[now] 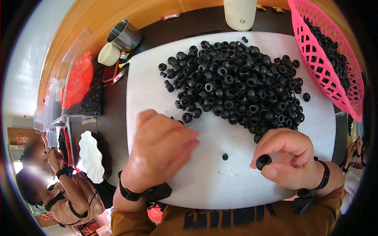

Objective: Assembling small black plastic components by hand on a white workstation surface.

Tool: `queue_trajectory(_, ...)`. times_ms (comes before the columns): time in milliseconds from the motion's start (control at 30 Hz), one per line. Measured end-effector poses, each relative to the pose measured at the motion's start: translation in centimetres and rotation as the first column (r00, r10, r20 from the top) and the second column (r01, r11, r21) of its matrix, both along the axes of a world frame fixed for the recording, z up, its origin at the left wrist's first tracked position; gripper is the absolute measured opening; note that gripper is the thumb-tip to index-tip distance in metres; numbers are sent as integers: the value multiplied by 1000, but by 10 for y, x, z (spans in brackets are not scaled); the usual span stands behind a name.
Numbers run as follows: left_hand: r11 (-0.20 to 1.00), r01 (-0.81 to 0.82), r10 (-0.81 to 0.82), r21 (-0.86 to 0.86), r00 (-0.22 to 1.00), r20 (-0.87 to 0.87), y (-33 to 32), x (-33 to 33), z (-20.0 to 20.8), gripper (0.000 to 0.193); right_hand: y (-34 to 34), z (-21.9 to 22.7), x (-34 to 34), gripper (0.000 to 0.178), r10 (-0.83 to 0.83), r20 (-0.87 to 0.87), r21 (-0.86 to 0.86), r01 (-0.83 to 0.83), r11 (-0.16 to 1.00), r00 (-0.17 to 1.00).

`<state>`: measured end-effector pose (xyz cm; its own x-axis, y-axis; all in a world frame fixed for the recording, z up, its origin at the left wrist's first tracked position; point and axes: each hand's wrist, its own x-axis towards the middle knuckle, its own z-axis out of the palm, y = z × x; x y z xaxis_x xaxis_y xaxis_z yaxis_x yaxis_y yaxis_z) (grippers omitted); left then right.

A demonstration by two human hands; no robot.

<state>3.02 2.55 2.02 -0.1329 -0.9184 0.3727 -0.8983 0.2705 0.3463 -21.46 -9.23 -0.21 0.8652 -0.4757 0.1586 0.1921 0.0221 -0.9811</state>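
Between the thumb and fingers of my right hand (289,157) is a small black hollow ball-shaped part (263,161), its round opening showing. My left hand (159,151) hovers over the left side of the white foam board (212,188), back upward; its fingers are blurred and partly hidden beneath it, so any grip cannot be made out. Beyond both hands spreads a large heap of the same black parts (236,84), many with round holes. One small black piece (225,157) lies alone on the board between my hands.
A pink lattice basket (315,51) of black pieces leans at the right. Behind the board stands a cream container (240,15). To the left are a metal cup (124,34), a clear bin (75,74) and a white scalloped tray (91,157). Another person (75,192) works at far left.
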Motion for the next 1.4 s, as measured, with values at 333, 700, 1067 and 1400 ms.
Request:
queue_trajectory(333,971,174,-165,164,984,-69,-1,-32,-15,37,2,5,0,16,-129,-4,297,124,947,992)
queue_trajectory(700,958,253,-255,136,967,0,1,-43,-28,32,5,5,-1,17,-114,-83,285,134,949,990)
queue_trajectory(1067,931,-359,343,64,921,184,2,28,-2,14,2,0,0,17,-34,-96,128,46,991,995)
queue_trajectory(1400,910,-353,295,217,920,257,3,27,-3,10,0,-4,2,18,-16,-67,-64,11,998,998)
